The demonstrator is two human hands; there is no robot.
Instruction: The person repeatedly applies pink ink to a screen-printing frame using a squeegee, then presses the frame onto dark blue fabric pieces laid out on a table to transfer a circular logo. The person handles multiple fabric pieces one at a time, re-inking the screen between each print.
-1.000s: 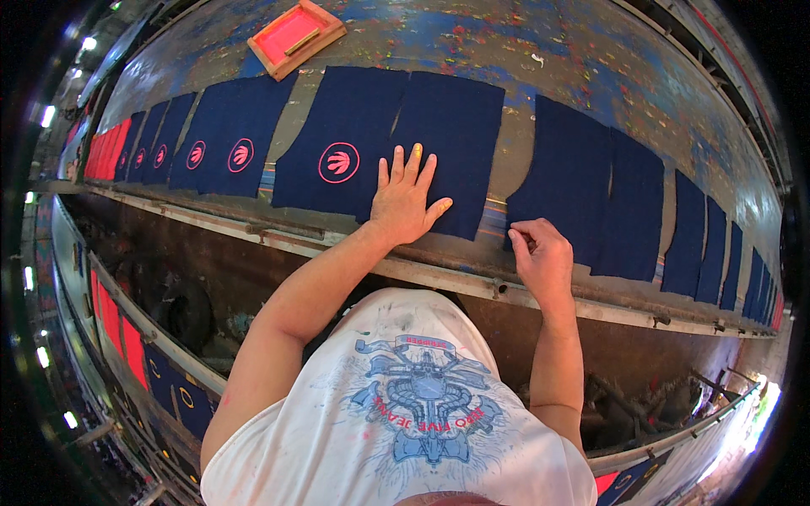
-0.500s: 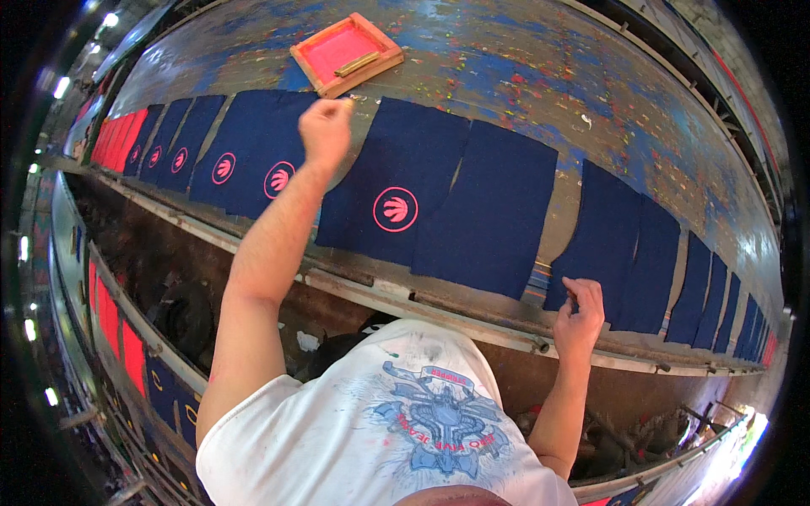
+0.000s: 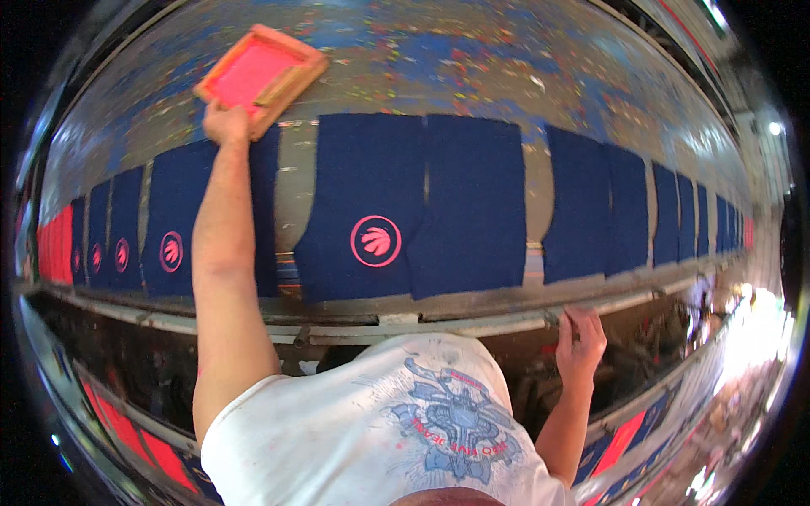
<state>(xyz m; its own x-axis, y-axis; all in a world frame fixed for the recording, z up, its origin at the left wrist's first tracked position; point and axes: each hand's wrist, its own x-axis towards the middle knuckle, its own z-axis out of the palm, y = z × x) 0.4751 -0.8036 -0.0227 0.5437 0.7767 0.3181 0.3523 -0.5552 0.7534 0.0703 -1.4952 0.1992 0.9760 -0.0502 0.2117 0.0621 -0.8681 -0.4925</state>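
Observation:
At the far left, my left hand (image 3: 228,125) grips the near edge of a wooden-framed printing screen (image 3: 256,74). Pink ink covers the screen's mesh, and a wooden squeegee (image 3: 281,84) rests inside along the right side. Whether the frame touches the table is hard to tell. Dark blue fabric pieces lie flat below it; one in the middle (image 3: 371,169) bears a pink circular print (image 3: 375,241), and the plain piece (image 3: 468,202) beside it has none. My right hand (image 3: 582,341) hangs by the table's front rail, fingers loosely bent, nothing visible in it.
A long paint-spattered table (image 3: 422,76) runs left to right, edged by a metal rail (image 3: 456,320). More blue pieces (image 3: 629,211) lie to the right, and red pieces (image 3: 56,244) at the far left. Behind me stands another rack with red pieces (image 3: 169,460).
My left hand has gone from beside the screen to gripping its near edge. The view has shifted, and my right hand now sits nearer the rail, off the blue fabric.

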